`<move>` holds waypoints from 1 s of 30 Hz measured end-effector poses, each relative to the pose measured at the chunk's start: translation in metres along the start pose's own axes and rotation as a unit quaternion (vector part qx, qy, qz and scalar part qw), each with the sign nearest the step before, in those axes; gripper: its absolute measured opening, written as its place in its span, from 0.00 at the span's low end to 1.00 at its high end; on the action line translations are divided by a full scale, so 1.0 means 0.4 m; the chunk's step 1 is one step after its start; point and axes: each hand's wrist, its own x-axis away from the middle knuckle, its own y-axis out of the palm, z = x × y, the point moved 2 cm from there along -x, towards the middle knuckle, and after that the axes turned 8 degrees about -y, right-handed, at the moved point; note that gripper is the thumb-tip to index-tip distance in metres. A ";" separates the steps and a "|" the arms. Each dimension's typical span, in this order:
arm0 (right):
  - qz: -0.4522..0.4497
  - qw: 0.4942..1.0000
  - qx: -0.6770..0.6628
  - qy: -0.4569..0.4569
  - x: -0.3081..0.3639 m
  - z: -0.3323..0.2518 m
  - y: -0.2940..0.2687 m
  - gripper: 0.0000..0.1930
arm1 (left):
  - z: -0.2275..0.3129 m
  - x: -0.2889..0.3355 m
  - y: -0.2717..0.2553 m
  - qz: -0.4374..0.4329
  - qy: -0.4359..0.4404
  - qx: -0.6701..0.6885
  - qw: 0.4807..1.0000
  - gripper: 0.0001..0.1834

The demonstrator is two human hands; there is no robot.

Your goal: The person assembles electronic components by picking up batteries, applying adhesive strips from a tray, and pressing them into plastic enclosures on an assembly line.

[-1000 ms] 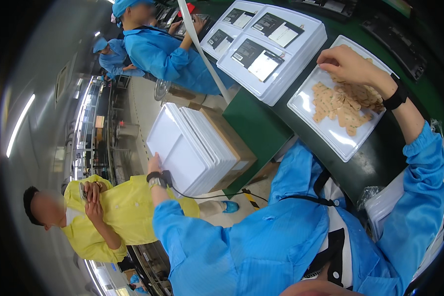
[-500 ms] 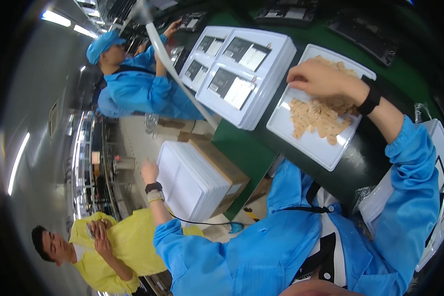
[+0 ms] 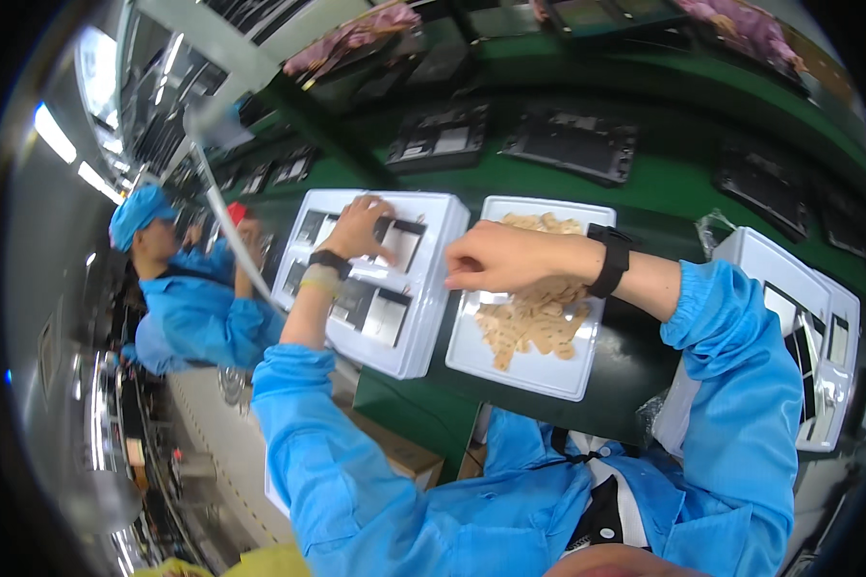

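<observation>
My left hand (image 3: 361, 231) is over a white compartment tray (image 3: 416, 332), its fingers spread across a flat black-and-silver rectangular part (image 3: 404, 245) in the upper right compartment. Whether the fingertips touch that part I cannot tell. Similar flat parts lie in the other compartments, one being a black-and-silver part (image 3: 387, 317) just below the hand. My right hand (image 3: 486, 258) is closed, fingers curled together, above the left side of a shallow white tray (image 3: 467, 346). Anything in its fingers is hidden. Thin beige pieces (image 3: 534, 322) with small marks lie heaped under my right wrist.
Black flat device housings (image 3: 573, 142) line the green bench beyond the trays. More white trays (image 3: 827, 288) with dark parts stand at the right. A cardboard box (image 3: 394, 450) sits below the bench edge. A blue-clad co-worker (image 3: 188, 279) is at the left; a pale pole (image 3: 229, 226) slants between us.
My left hand has moved from the stack of white trays onto the compartment tray. My right hand has shifted to the left side of the beige pieces' tray. The view has turned.
</observation>
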 end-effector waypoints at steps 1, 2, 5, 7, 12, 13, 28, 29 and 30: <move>0.014 1.000 0.006 0.007 0.012 0.001 -0.023 0.16 | -0.007 -0.015 -0.002 -0.001 0.008 0.000 1.000 0.47; 0.050 0.999 0.008 0.003 0.006 0.007 -0.042 0.14 | -0.013 -0.028 -0.005 -0.007 -0.017 0.008 1.000 0.46; 0.155 0.986 0.045 0.051 0.020 0.039 -0.123 0.11 | 0.013 -0.066 -0.033 0.071 -0.154 0.158 0.973 0.33; 0.294 0.948 -0.020 0.116 0.035 0.076 -0.166 0.11 | 0.038 -0.105 -0.034 0.215 -0.031 0.303 0.928 0.23; 0.476 0.846 -0.221 0.093 0.083 0.196 -0.214 0.15 | 0.348 -0.259 -0.006 0.192 -0.002 0.597 0.779 0.24; 0.493 0.827 -0.259 0.077 0.079 0.202 -0.216 0.13 | 0.365 -0.283 0.032 0.208 0.009 0.625 0.753 0.25; 0.480 0.829 -0.231 0.170 0.103 0.224 -0.181 0.12 | 0.452 -0.326 0.106 0.190 -0.070 0.734 0.648 0.24; 0.478 0.829 -0.232 0.175 0.103 0.223 -0.174 0.12 | 0.451 -0.327 0.108 0.202 -0.085 0.726 0.652 0.24; 0.497 0.824 -0.217 0.164 0.106 0.222 -0.171 0.11 | 0.449 -0.330 0.106 0.207 -0.076 0.714 0.665 0.24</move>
